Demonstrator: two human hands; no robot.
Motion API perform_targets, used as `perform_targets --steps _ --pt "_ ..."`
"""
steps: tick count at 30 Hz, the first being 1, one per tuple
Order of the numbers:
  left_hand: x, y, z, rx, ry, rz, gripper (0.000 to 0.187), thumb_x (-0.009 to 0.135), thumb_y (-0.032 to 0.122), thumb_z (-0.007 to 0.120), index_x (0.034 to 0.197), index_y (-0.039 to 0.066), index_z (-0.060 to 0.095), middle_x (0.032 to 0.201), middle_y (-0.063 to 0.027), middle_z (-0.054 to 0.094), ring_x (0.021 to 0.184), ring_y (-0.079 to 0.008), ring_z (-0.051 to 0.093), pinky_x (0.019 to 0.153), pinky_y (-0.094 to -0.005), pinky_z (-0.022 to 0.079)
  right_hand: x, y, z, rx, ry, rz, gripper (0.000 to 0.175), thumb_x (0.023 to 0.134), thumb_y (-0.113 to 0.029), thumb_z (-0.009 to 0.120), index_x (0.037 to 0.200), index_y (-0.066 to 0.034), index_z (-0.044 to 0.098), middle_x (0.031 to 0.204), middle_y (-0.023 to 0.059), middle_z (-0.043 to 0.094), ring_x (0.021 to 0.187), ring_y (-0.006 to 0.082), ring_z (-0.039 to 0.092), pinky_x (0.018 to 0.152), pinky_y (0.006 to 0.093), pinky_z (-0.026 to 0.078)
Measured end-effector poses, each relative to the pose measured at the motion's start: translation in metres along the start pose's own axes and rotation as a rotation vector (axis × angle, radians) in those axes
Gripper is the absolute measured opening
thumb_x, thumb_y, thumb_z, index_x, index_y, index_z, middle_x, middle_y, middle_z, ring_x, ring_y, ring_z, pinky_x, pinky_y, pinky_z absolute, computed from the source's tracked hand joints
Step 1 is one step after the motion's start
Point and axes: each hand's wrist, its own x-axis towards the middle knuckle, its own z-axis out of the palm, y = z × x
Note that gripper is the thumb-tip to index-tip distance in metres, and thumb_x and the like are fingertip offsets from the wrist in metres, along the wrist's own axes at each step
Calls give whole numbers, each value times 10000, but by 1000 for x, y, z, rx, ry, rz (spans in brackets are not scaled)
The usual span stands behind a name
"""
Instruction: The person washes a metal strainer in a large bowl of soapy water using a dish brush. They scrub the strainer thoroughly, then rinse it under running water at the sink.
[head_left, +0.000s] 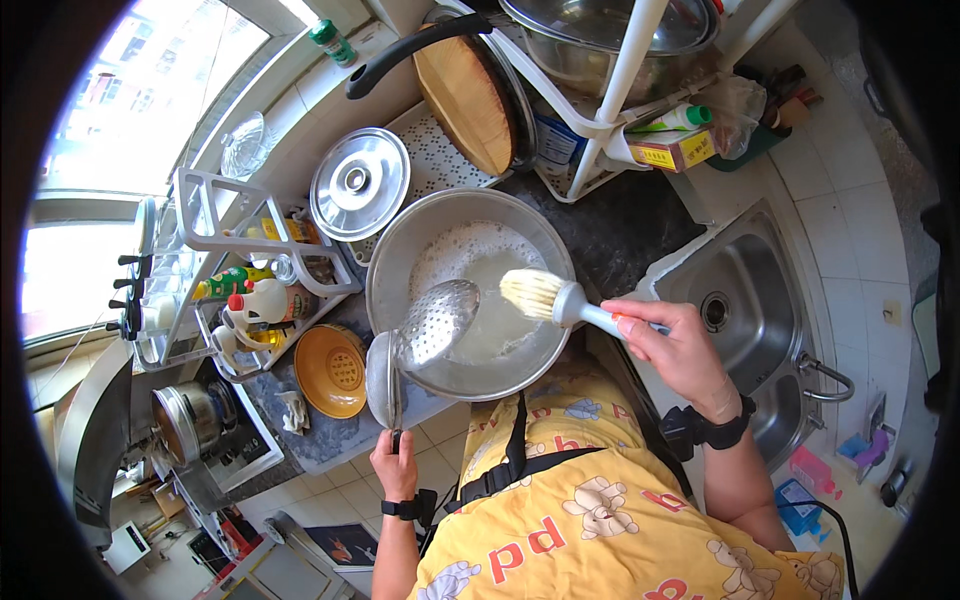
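My right hand (671, 345) grips the grey handle of a brush with pale bristles (532, 294), held above the right part of a large metal basin (471, 196). Cloudy, foamy liquid (487, 300) lies in the basin. Near the basin's lower left rim, my left hand (395, 466) is closed around a dark handle. Above it are a perforated metal skimmer (441, 322), which reaches over the liquid, and a fine mesh strainer (381, 381). Whether both handles are in that hand cannot be told.
A double-bowl steel sink (739, 292) is at right. An orange bowl (330, 371), a metal lid (360, 184) and a white rack (225, 244) with bottles stand left of the basin. Behind it are a round wooden board (465, 97) and a white shelf (592, 131) bearing a pot (615, 64).
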Motion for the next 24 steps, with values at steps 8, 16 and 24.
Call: perform_targets --steps 8,16,24 --pt "8 18 4 125 -21 122 308 970 223 750 828 19 569 630 -110 506 572 -221 452 570 -380 426 37 10 17 65 -14 -2 270 1040 -149 650 1244 -14 764 785 -21 666 662 19 527 598 213 442" --pt "10 16 4 116 -34 74 285 960 216 756 844 17 587 638 -122 535 567 -259 488 579 -389 451 35 15 10 162 -101 -30 283 1029 -146 647 1249 -11 762 765 -39 639 638 19 503 567 214 403" --pt "9 18 3 119 -51 78 289 965 216 750 844 13 583 646 -122 533 569 -249 474 578 -388 446 41 27 10 36 -135 11 286 1027 -158 663 1240 9 756 756 -33 635 650 30 510 584 226 422"
